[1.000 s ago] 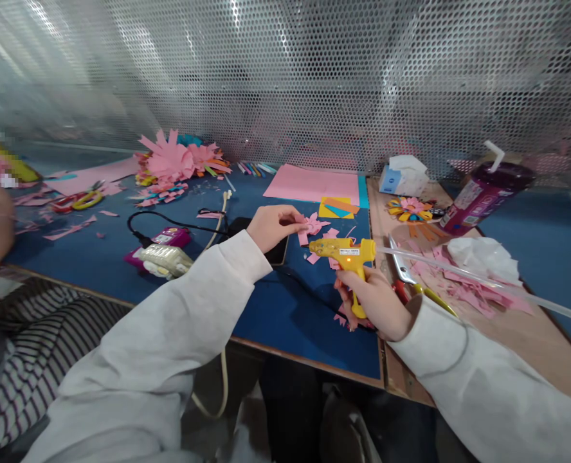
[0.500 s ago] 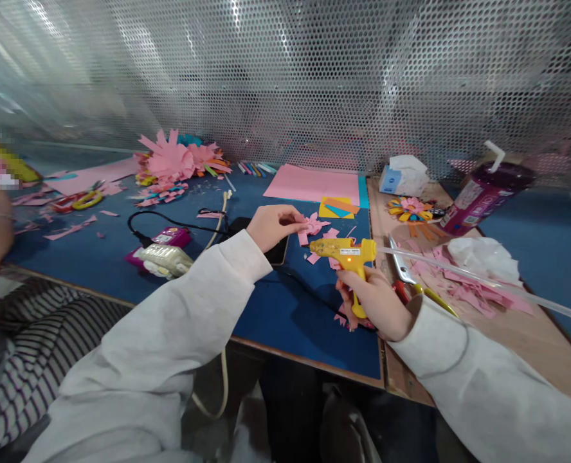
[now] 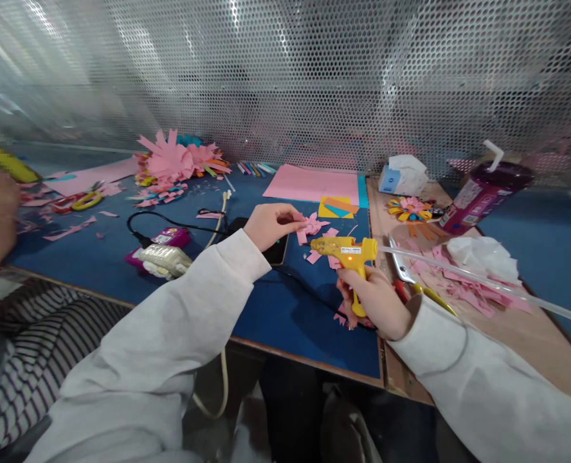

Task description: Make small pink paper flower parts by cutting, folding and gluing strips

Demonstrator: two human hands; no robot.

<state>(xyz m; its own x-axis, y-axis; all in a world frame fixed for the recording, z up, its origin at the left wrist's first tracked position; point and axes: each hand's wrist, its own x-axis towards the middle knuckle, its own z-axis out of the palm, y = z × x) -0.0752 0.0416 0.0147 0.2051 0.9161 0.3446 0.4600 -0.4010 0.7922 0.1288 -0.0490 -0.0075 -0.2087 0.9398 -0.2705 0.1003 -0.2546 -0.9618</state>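
Note:
My left hand (image 3: pixel 270 225) pinches a small pink paper flower (image 3: pixel 313 225) just above the blue table mat (image 3: pixel 285 308). My right hand (image 3: pixel 375 301) grips the handle of a yellow hot glue gun (image 3: pixel 346 252), whose nozzle points left at the flower and almost touches it. A long clear glue stick (image 3: pixel 478 278) sticks out of the gun's back to the right. Pink paper scraps (image 3: pixel 331 257) lie under the gun.
A phone (image 3: pixel 276 252) lies under my left wrist. Finished paper flowers (image 3: pixel 177 161), pink sheets (image 3: pixel 314 183), scissors (image 3: pixel 85 200), a tissue pack (image 3: pixel 404 177), a purple drink cup (image 3: pixel 481 196) and crumpled tissue (image 3: pixel 483 257) are spread about. A person in a striped sleeve (image 3: pixel 20 347) sits at left.
Almost nothing differs: both hands keep their hold, and the glue gun has shifted very slightly.

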